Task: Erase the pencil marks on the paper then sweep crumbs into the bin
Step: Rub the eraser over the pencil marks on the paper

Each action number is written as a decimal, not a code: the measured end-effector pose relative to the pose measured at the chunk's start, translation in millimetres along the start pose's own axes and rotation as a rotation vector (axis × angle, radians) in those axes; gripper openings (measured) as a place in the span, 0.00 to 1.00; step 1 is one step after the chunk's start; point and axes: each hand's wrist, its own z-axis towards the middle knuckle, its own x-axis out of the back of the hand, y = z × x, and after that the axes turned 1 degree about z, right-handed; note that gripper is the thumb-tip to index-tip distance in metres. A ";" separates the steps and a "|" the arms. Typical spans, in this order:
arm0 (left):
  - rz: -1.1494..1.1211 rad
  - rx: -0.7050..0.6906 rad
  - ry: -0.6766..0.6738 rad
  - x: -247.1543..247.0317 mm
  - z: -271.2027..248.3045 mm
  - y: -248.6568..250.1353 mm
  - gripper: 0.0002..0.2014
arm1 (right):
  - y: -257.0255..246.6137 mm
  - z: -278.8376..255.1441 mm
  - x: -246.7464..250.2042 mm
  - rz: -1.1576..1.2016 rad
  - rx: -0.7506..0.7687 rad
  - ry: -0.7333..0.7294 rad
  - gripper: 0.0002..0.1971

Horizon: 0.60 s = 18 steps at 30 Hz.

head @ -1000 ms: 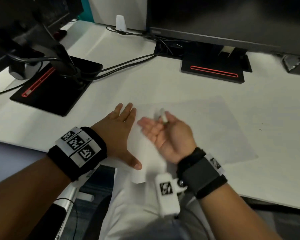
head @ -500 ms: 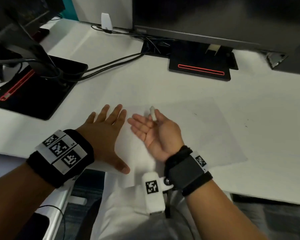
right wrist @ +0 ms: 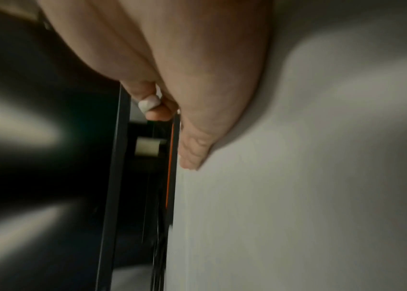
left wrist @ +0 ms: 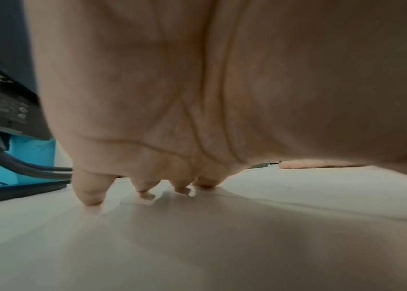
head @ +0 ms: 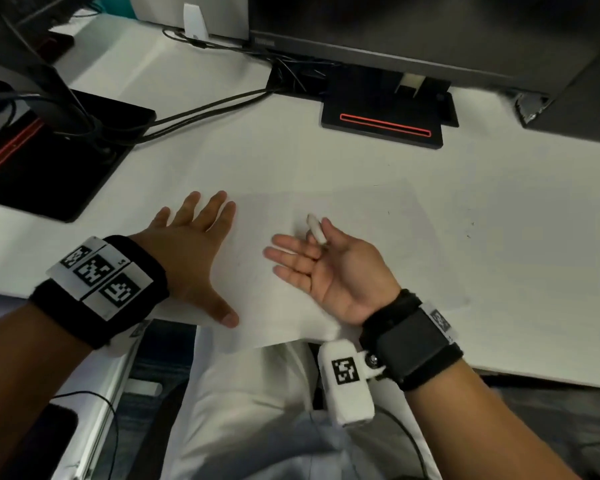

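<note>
Hands barely shift across the last second: the left hand (head: 187, 258) stays flat and palm-down on the left part of the paper (head: 378, 244), the right hand (head: 329, 268) stays palm-up over the middle of the sheet, drifting only a little apart from the left. Eraser (head: 316, 228) stays up off the sheet, so no rubbing is happening; likely a pause between erase and sweep, or a check of the sheet.

Left grip: fully open, fingers straight and spread, tips pressing the paper near its left edge, thumb out near the front edge of the table (head: 499, 188). Left wrist view confirms fingertips (left wrist: 90, 196) down on the surface. It holds nothing, just pins the sheet.

Right grip: mostly open, three fingers stretched toward the left, but thumb and index pinch the small white eraser, which sticks up and away from the palm. Right wrist view shows the eraser (right wrist: 149, 103) wedged between two fingers.

Paper lies flat, front edge hanging slightly over the table edge above the person's lap. A few tiny dark specks (head: 468, 233) sit to the right, on or just past the sheet; crumbs or leftover marks, cannot tell. No pencil marks readable. Bin not in view.
</note>
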 end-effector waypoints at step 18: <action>0.019 -0.023 0.011 0.7 -3.6 -6.3 0.85 | -60.9 4.5 37.0 -0.011 0.172 0.166 0.32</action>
